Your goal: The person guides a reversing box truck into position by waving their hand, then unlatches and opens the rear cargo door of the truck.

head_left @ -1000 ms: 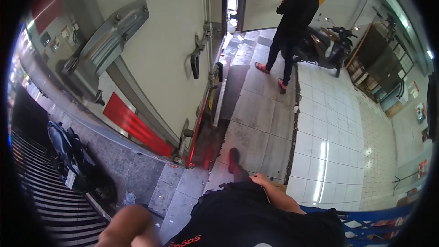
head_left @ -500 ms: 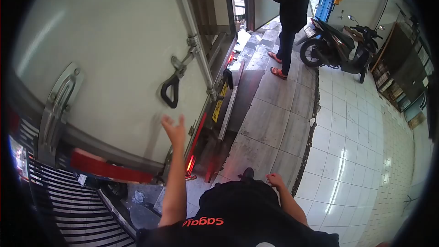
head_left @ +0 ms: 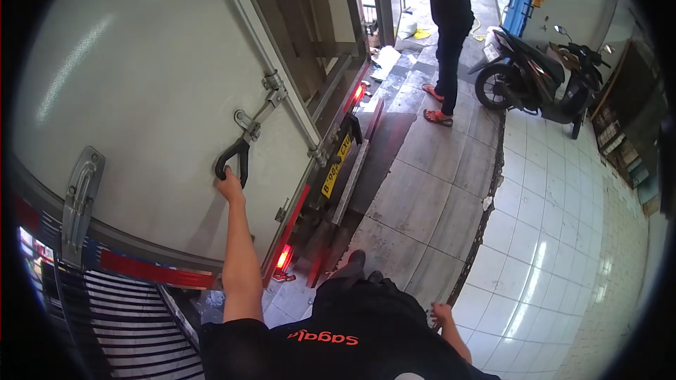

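Note:
My left hand [head_left: 229,184] is closed around the lower end of the black loop handle [head_left: 243,158] on a white truck door [head_left: 162,91]. Metal latch parts join this handle to the upright locking bar [head_left: 260,42] near the door's edge. Beyond that edge part of the truck's inside shows. Low at my right side hangs my right hand [head_left: 441,312], its fingers curled and nothing visible in them.
A co-worker [head_left: 451,21] in dark clothes and sandals stands ahead, a hand on the other door's edge. A parked motorbike [head_left: 528,77] is at the right. The yellow number plate [head_left: 336,167] and red tail lamp [head_left: 284,257] sit low on the truck; a tiled ledge [head_left: 507,239] lies right.
My left hand has gone from open beside the door to closed on its handle. The view has shifted, and the truck's opening shows more widely. My right hand stays low at my side.

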Action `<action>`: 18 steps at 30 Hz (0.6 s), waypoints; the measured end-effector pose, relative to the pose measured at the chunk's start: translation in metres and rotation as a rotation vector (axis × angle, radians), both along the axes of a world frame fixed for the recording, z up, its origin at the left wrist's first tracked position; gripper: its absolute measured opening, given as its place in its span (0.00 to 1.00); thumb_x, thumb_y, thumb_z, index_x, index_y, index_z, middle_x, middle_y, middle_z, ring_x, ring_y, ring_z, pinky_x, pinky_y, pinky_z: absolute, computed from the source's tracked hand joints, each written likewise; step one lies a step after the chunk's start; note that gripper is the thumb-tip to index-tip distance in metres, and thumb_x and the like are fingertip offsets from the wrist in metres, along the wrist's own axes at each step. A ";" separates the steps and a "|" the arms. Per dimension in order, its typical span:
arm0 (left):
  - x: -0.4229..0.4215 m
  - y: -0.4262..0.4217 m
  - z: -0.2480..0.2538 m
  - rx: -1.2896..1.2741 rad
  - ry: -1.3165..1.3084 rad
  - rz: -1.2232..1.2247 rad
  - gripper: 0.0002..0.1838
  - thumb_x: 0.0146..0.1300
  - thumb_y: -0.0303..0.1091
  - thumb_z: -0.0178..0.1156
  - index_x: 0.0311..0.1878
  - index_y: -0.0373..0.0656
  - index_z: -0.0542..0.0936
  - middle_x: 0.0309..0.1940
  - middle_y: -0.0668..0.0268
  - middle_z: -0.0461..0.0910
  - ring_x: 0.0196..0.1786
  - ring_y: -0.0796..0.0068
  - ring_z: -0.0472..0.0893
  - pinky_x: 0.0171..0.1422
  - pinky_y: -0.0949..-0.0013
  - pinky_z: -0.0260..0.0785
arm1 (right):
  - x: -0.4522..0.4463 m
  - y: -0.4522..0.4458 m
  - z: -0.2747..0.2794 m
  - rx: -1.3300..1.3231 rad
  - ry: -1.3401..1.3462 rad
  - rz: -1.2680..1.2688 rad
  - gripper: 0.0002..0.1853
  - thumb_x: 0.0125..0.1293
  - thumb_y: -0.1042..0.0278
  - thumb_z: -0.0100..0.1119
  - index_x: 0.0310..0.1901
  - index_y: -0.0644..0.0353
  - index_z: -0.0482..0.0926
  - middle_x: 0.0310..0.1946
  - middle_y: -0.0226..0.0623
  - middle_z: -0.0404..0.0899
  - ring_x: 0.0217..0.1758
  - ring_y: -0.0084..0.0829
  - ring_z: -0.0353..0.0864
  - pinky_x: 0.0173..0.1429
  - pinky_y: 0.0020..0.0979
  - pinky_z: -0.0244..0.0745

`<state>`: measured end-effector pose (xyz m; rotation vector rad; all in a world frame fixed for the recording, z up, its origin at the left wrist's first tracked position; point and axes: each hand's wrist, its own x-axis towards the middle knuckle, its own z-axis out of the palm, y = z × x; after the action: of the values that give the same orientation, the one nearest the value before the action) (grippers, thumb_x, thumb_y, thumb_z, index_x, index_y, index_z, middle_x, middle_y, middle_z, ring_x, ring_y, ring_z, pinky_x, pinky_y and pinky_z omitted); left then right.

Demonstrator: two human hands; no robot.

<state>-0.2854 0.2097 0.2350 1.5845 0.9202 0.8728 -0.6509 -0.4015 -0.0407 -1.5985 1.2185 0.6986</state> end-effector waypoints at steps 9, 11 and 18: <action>0.014 0.018 -0.014 0.218 -0.017 0.140 0.11 0.54 0.34 0.52 0.25 0.34 0.70 0.13 0.65 0.68 0.15 0.75 0.69 0.19 0.71 0.64 | 0.085 -0.002 0.030 0.190 -0.112 0.094 0.15 0.56 0.54 0.53 0.35 0.59 0.73 0.25 0.31 0.73 0.25 0.24 0.74 0.26 0.28 0.71; 0.024 0.009 -0.001 0.142 -0.080 0.141 0.14 0.53 0.36 0.53 0.24 0.32 0.72 0.14 0.63 0.70 0.18 0.71 0.71 0.25 0.68 0.64 | 0.115 -0.017 0.024 0.145 -0.100 0.118 0.16 0.56 0.55 0.53 0.35 0.60 0.73 0.23 0.30 0.72 0.25 0.23 0.73 0.26 0.28 0.70; 0.018 -0.062 -0.003 0.878 0.003 0.581 0.29 0.50 0.38 0.59 0.48 0.30 0.59 0.36 0.56 0.66 0.39 0.63 0.69 0.44 0.66 0.62 | 0.224 -0.077 0.019 0.025 -0.019 0.164 0.16 0.55 0.55 0.54 0.36 0.61 0.72 0.24 0.31 0.72 0.26 0.25 0.73 0.28 0.31 0.70</action>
<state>-0.2670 0.1480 0.2325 2.0623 1.0926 1.8659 -0.4271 -0.4785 -0.0222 -1.6941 1.0685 0.7972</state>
